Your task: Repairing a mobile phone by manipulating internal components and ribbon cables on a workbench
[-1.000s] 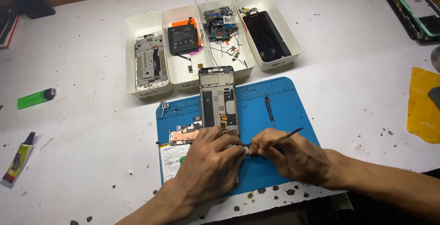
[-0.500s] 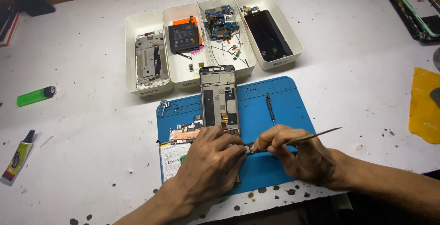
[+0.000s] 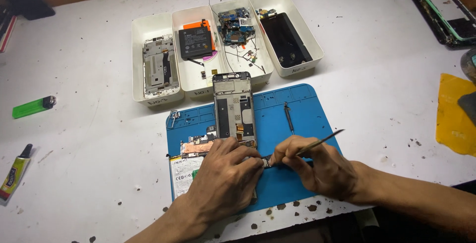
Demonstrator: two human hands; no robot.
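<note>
An opened phone frame (image 3: 234, 107) lies lengthwise on a blue work mat (image 3: 302, 109). My left hand (image 3: 225, 181) rests on the mat over the phone's lower end and pinches a small dark part (image 3: 266, 162) at its fingertips. My right hand (image 3: 317, 166) grips thin metal tweezers (image 3: 322, 141), whose free end sticks up to the right; the tip meets the small part. A copper-coloured board piece (image 3: 196, 146) and a white battery (image 3: 184, 173) lie just left of my left hand.
Four white trays (image 3: 141, 64) behind the mat hold a phone frame, a black battery, circuit boards and a dark screen. A screwdriver (image 3: 288, 116) lies on the mat. Green lighter (image 3: 33, 107) and glue tube (image 3: 15, 172) at left; yellow cloth (image 3: 453, 114) and another phone (image 3: 446, 12) at right.
The tweezers' free end has swung from pointing low right to rising higher to the right. Both hands stay together over the small part.
</note>
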